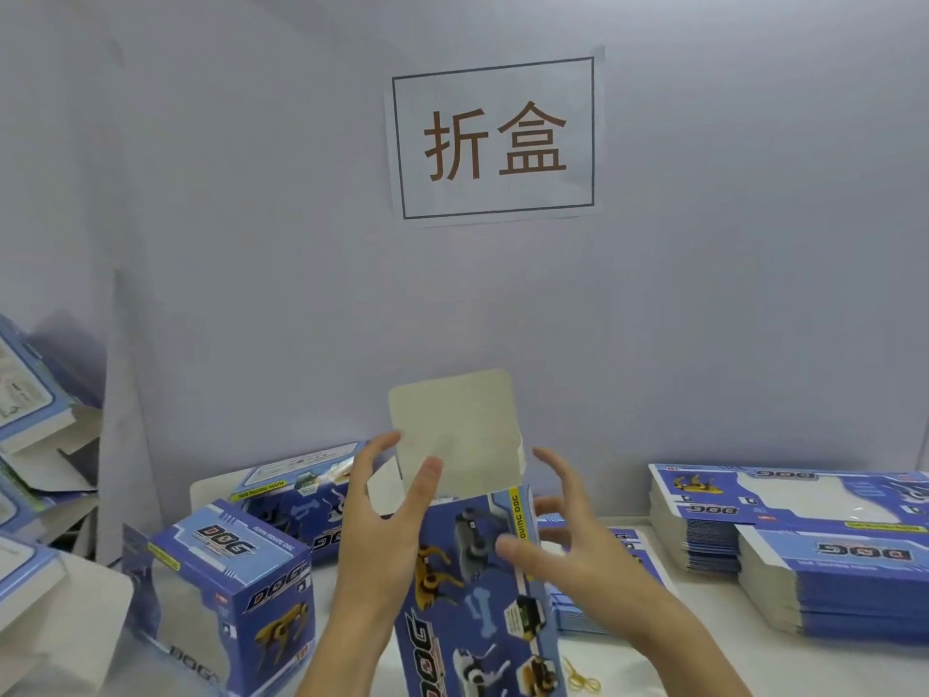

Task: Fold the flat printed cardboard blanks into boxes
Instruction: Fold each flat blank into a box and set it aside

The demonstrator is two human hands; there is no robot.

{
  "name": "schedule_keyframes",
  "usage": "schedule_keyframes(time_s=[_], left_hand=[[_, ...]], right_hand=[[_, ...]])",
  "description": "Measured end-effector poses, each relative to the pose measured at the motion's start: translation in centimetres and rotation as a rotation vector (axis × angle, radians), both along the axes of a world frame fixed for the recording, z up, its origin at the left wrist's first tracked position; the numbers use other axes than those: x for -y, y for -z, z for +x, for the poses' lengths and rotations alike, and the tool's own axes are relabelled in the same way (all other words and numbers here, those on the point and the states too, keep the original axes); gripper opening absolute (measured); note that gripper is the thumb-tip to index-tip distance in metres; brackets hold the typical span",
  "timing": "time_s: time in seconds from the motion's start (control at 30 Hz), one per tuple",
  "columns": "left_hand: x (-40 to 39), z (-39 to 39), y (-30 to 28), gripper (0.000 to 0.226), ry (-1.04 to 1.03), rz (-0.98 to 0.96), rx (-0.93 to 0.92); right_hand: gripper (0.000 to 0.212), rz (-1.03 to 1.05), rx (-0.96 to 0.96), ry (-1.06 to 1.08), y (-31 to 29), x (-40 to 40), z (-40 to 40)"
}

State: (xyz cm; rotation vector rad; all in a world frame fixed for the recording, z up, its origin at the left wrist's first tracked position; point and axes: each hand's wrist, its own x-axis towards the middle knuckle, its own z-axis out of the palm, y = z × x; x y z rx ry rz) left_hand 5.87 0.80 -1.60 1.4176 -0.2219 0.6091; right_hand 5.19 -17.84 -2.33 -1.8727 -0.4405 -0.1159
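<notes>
In the centre foreground, held upright above the white table (pixel 704 666): the blue printed cardboard box in progress (pixel 482 586), body already popped into a tube, its plain grey top flap (pixel 455 435) standing straight up, not tucked. A smaller side flap (pixel 384 487) shows just left of it, also loose.

Left hand (pixel 382 525) grips the box's upper left edge, thumb pressing the base of the top flap. Right hand (pixel 563 540) is spread with fingers relaxed, thumb touching the box front, holding nothing.

Progress, judging from the layout: top closure is the step in hand (bottom end is out of frame, cannot tell if it's closed).

Done: one finished blue dog-print box (pixel 226 591) stands near left, another folded box (pixel 301 495) lies behind it, more stacked at the far left edge (pixel 30 394).

Left to do: two thick stacks of flat blue blanks (pixel 829 555) on the right, plus a thinner pile (pixel 618 586) behind the right hand. Most of the job remains.

Yellow rubber bands (pixel 580 679) lie on the table near the box. Paper sign (pixel 495 138) on the wall behind.
</notes>
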Motion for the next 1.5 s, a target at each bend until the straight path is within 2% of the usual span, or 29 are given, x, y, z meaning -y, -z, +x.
schedule_keyframes(time_s=[0.13, 0.2, 0.3, 0.43, 0.6, 0.73, 0.8, 0.87, 0.93, 1.0, 1.1, 1.2, 1.37, 1.4, 1.47, 1.5], left_hand=[[1.4, -0.8, -0.1, 0.082, 0.009, 0.099, 0.09], [2.2, -1.0, 0.0, 0.084, 0.055, 0.154, 0.09], [2.7, -0.9, 0.3, 0.073, 0.095, 0.164, 0.119], [3.2, -0.4, 1.6, 0.063, 0.024, 0.099, 0.149], [2.8, 0.3, 3.3, 0.061, 0.038, 0.096, 0.02], [3.2, 0.1, 3.0, 0.044, 0.067, 0.14, -0.025], [3.2, 0.4, 2.9, 0.03, 0.09, 0.136, -0.046], [3.2, 0.4, 2.8, 0.026, 0.1, 0.165, -0.044], [3.4, 0.7, 2.5, 0.021, 0.132, 0.111, -0.062], [3.3, 0.6, 2.1, 0.031, 0.203, -0.005, -0.096], [2.9, 0.5, 1.9, 0.045, 0.241, -0.051, -0.12], [2.8, 0.6, 1.6, 0.053, 0.17, -0.029, -0.084], [2.7, 0.7, 1.9, 0.049, 0.094, -0.056, -0.036], [2.7, 0.6, 2.3, 0.042, 0.089, -0.087, -0.01], [2.8, 0.3, 2.8, 0.029, 0.106, -0.181, 0.017], [2.7, 0.1, 3.0, 0.03, 0.125, -0.224, 0.01]], right_hand=[[0.078, 0.259, 0.167, 0.108, 0.4, -1.1, 0.2], [0.071, 0.337, 0.237, 0.158, 0.6, -1.5, 0.2], [0.065, 0.402, 0.261, 0.224, 0.9, -1.2, 0.4], [0.048, 0.425, 0.228, 0.186, 1.4, -1.1, 0.4], [0.036, 0.379, 0.137, 0.215, 2.1, -1.4, 0.6], [0.042, 0.464, 0.075, 0.26, 1.7, -1.3, 0.8], [0.039, 0.442, 0.074, 0.336, 1.7, -1.4, 1.2], [0.038, 0.419, 0.067, 0.382, 1.8, -1.5, 1.3], [0.03, 0.46, 0.039, 0.367, 1.9, -1.4, 1.3], [0.021, 0.551, -0.01, 0.314, 1.7, -1.2, 1.2], [0.035, 0.574, -0.039, 0.248, 1.7, -1.0, 1.5], [0.037, 0.526, -0.014, 0.162, 1.3, -0.9, 1.5], [0.019, 0.481, 0.022, 0.154, 1.5, -0.7, 1.4], [0.017, 0.497, 0.024, 0.162, 1.5, -0.8, 1.4], [0.02, 0.562, 0.021, 0.137, 1.6, -0.9, 1.0], [0.025, 0.591, 0.004, 0.12, 2.0, -0.7, 0.8]])
